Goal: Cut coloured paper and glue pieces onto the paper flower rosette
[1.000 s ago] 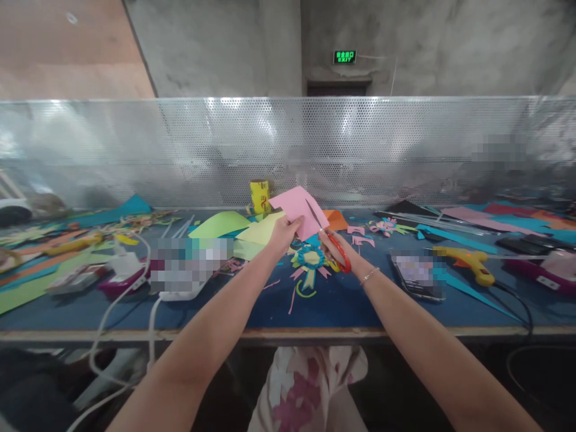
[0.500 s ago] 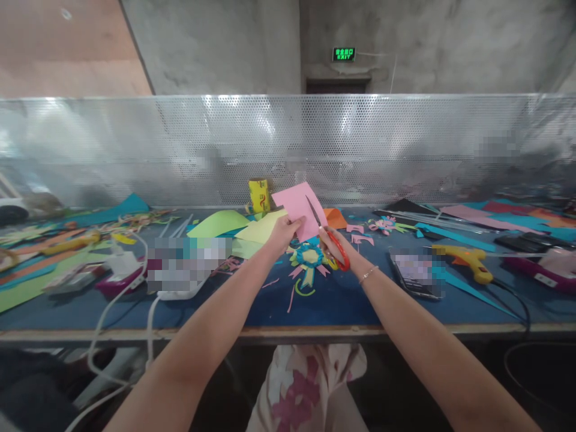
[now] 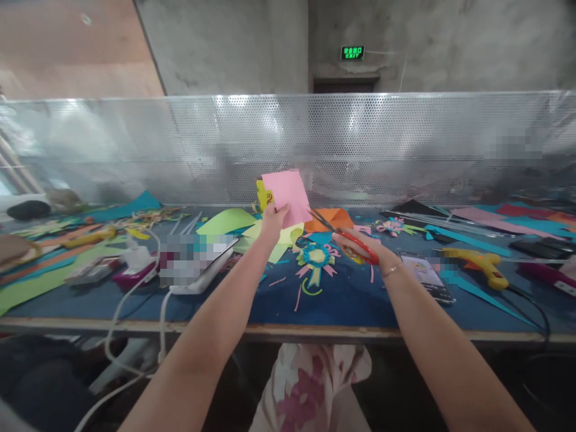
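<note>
My left hand (image 3: 273, 221) pinches the lower left edge of a pink sheet of paper (image 3: 290, 191), held up above the table. In my right hand (image 3: 355, 242) are scissors (image 3: 369, 253) with red handles, their blades pointing left toward the sheet's lower right edge. Whether the tips touch the paper I cannot tell. Below the hands lies a rosette (image 3: 317, 257) of blue, cream and pink paper, with a green curved strip (image 3: 311, 290) and thin pink scraps near it. Orange paper (image 3: 328, 219) and pale yellow paper (image 3: 275, 239) lie behind.
A phone (image 3: 425, 276) and a yellow glue gun (image 3: 488, 264) with a black cord lie at right. At left stand a propped device on a white base (image 3: 202, 276) and a purple power strip (image 3: 135, 276) with white cables. A perforated metal screen (image 3: 252, 144) backs the blue table (image 3: 279, 309).
My right hand has drawn the scissors right and down, away from the pink sheet they overlapped. The sheet now stands a little higher and further left. The view has shifted slightly.
</note>
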Available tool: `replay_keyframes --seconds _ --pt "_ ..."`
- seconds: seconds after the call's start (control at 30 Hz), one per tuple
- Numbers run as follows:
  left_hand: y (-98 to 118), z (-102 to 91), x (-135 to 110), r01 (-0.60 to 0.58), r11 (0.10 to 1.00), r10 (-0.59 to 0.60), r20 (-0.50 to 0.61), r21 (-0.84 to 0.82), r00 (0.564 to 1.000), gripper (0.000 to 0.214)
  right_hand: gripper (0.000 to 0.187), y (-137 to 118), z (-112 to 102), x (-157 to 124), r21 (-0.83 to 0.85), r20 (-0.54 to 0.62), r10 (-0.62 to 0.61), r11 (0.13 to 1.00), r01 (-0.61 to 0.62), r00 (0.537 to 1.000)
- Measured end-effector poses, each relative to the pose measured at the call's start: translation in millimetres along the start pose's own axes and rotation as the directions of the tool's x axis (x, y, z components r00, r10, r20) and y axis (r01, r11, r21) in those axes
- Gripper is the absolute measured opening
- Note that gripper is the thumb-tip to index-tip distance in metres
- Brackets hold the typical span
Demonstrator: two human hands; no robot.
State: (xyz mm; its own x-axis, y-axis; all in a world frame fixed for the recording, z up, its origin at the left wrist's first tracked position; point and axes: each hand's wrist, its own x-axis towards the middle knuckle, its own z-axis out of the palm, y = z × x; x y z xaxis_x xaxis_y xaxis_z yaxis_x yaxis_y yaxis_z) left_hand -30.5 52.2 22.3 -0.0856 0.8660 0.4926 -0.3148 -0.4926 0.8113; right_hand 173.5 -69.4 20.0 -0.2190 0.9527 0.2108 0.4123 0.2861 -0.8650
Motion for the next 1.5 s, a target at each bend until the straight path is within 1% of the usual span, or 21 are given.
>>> replay_keyframes --seconds 0.07,0.13,0.17,0.23,0.33,0.47,0.57,0.67,0.77,1.0,1.13,1.2,1.3,1.43,1.5 --pt "10.2 -3.8 0.5 0.060 0.998 -0.058 0.059 -0.023 0.997 0.030 0.033 -0.5 -11.1 -1.8 -0.055 0.022 0.023 0.998 -0.022 0.999" --pt "19.6 -5.0 -2.3 0.143 0.989 -0.138 0.139 -0.027 0.981 0.031 0.034 -1.4 -18.0 -3.5 -0.094 0.057 0.041 0.995 -0.036 0.998" --pt "23.2 -5.0 -4.2 0.175 0.985 -0.171 0.180 -0.008 0.969 0.031 0.034 -2.2 -19.7 -4.6 -0.109 0.090 0.047 0.993 -0.037 0.995" --pt "27.6 -4.4 -7.6 0.198 0.978 -0.208 0.249 0.062 0.946 0.032 0.031 -4.6 -19.9 -7.0 -0.136 0.154 0.044 0.991 -0.023 0.987" --pt "28.2 -3.8 -10.2 0.171 0.966 -0.227 0.324 0.192 0.918 0.034 0.026 -9.7 -15.9 -10.7 -0.148 0.178 0.006 0.989 0.021 0.984" --pt "26.0 -4.2 -11.0 0.104 0.943 -0.223 0.365 0.317 0.904 0.034 0.025 -16.3 -11.8 -14.1 -0.178 0.199 -0.027 0.982 0.063 0.980" --pt "25.6 -4.4 -12.3 0.063 0.927 -0.221 0.405 0.369 0.887 0.034 0.028 -18.3 -11.7 -15.0 -0.223 0.192 -0.005 0.974 0.048 0.981" --pt "25.9 -4.4 -14.1 0.022 0.922 -0.205 0.442 0.386 0.873 0.035 0.032 -16.5 -12.6 -14.1 -0.252 0.187 0.013 0.967 0.035 0.982" --pt "26.3 -4.0 -15.2 -0.012 0.918 -0.185 0.454 0.397 0.871 0.036 0.033 -12.3 -13.5 -11.9 -0.273 0.199 0.016 0.961 0.039 0.980" --pt "29.7 -3.2 -16.2 0.013 0.914 -0.216 0.458 0.405 0.862 0.033 0.029 -6.1 -13.5 -9.0 -0.291 0.188 -0.020 0.954 0.075 0.982" --pt "30.3 -3.3 -16.1 0.071 0.928 -0.242 0.447 0.365 0.861 0.030 0.026 -4.9 -13.2 -7.5 -0.304 0.171 -0.024 0.950 0.076 0.985" --pt "29.7 -3.3 -15.5 0.099 0.935 -0.248 0.428 0.341 0.869 0.030 0.026 -4.4 -13.0 -6.3 -0.316 0.158 -0.015 0.947 0.065 0.987" --pt "28.8 -2.9 -14.5 0.143 0.937 -0.267 0.389 0.319 0.882 0.028 0.027 -2.2 -12.9 -3.6 -0.322 0.130 0.017 0.946 0.026 0.991" --pt "28.5 -2.0 -14.4 0.206 0.943 -0.296 0.378 0.261 0.877 0.024 0.029 3.3 -13.8 1.3 -0.298 0.130 0.079 0.954 -0.037 0.988" --pt "28.6 -1.8 -14.7 0.225 0.944 -0.305 0.374 0.242 0.876 0.022 0.029 5.3 -14.3 3.2 -0.271 0.134 0.091 0.961 -0.052 0.987"
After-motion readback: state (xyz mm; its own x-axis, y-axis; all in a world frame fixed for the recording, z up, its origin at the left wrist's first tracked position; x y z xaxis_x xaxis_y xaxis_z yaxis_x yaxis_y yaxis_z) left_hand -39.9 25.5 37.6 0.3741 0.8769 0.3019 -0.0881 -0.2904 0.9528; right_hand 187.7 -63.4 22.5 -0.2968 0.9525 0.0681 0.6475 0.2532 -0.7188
